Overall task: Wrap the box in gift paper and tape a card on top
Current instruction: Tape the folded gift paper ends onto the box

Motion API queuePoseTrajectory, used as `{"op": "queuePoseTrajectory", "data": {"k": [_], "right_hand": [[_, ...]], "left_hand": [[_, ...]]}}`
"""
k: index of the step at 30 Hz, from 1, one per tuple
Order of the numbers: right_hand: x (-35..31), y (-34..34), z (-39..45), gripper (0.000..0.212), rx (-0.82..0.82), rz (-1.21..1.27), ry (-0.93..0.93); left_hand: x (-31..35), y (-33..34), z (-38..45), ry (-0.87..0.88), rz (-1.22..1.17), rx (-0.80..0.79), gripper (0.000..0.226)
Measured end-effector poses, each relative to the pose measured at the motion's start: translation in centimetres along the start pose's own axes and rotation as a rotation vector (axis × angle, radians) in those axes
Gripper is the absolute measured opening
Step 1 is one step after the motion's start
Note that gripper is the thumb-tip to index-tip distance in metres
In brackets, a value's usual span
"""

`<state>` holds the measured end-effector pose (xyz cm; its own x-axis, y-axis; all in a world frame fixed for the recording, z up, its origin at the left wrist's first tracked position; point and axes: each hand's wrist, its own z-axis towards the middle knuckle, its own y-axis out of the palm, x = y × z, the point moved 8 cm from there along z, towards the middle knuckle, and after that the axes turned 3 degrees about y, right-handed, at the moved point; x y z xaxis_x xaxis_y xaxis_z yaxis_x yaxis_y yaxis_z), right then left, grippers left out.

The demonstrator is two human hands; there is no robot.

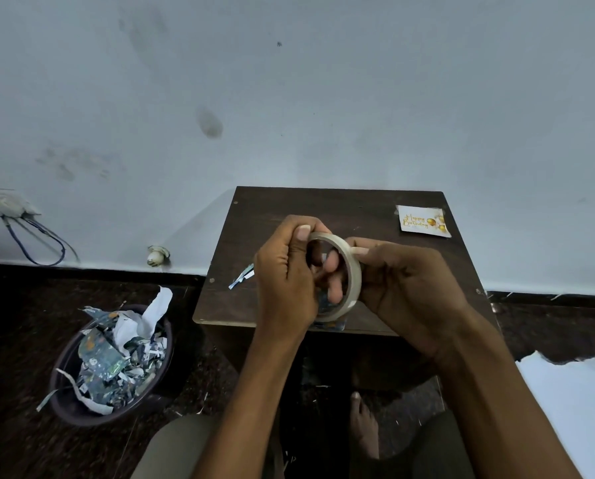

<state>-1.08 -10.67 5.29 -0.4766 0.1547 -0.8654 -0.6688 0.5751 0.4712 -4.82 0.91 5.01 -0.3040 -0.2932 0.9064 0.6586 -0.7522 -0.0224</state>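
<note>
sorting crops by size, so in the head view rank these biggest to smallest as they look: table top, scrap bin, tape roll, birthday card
1. table top
2. scrap bin, on the floor to the left
3. tape roll and birthday card: they look alike. The roll is held up nearer the camera, between left hand and right hand, so I won't rank them.

- A round roll of pale, translucent adhesive tape [337,274] is held up on edge above the dark wooden table [289,209], its open centre facing left; a short free end sticks out at its upper right.
- A small white rectangular card [422,221] with gold "Happy Birthday" lettering and gold balloons lies flat, face up, near the table's far right corner.
- The box is mostly hidden behind the hands; only a bit of blue patterned paper [330,323] shows below the roll.
</note>
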Motion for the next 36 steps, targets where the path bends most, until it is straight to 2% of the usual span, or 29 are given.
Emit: {"op": "queuePoseTrajectory", "data": {"k": [5,12,22,29,36], "right_hand": [[0.0,-0.1,-0.3,0.031,0.068,0.122,0.053],[0.0,-0.1,-0.3,0.028,0.147,0.107,0.099],[0.2,-0.8,-0.2,0.027,0.264,0.042,0.117],[0.2,0.2,-0.3,0.031,0.126,0.153,0.131],[0.3,-0.4,-0.4,0.025,0.184,0.104,0.151]], "left_hand": [[-0.2,0.7,-0.3,0.019,-0.042,-0.06,0.033],[0.7,0.7,-0.6,0.104,0.031,-0.023,0.031],[1.2,0.8,-1.1,0.173,0.045,-0.048,0.029],[0.7,0.6,-1.0,0.128,0.022,-0.028,0.03],[1.0,0.6,-1.1,0.13,-0.022,-0.067,0.029]]}}
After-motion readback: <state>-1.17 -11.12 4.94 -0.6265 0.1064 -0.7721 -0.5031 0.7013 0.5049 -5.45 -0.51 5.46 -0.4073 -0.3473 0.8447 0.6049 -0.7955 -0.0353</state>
